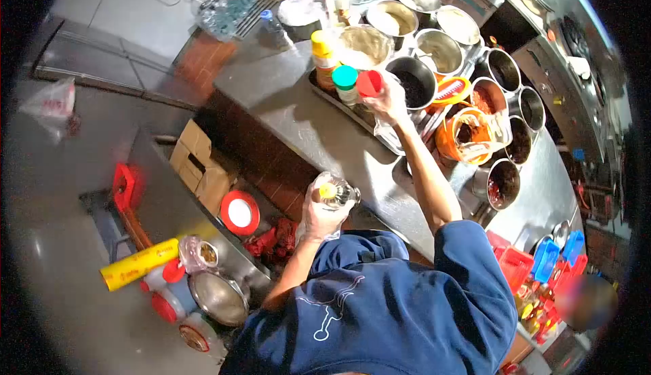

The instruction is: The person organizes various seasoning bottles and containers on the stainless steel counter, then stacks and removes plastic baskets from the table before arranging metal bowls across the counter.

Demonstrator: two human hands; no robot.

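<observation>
2 hands in view, both gripping. Right arm [428,171] extended, forearm slanting up-left; right hand [389,106] at upper centre of frame, fingers curled. Left forearm [293,279] lower centre, slanting up-right, nearer the torso [400,307]; left hand [320,215] mid-frame, fingers wrapped.

The table [271,93] is smooth, glossy metal; the pots [480,184] are shiny metal too. The bottle [341,188] looks clear and glossy, glass or plastic unclear. The red lid [369,83] is smooth plastic, the box [196,161] matt cardboard, the sweatshirt [407,300] matt cloth.
</observation>
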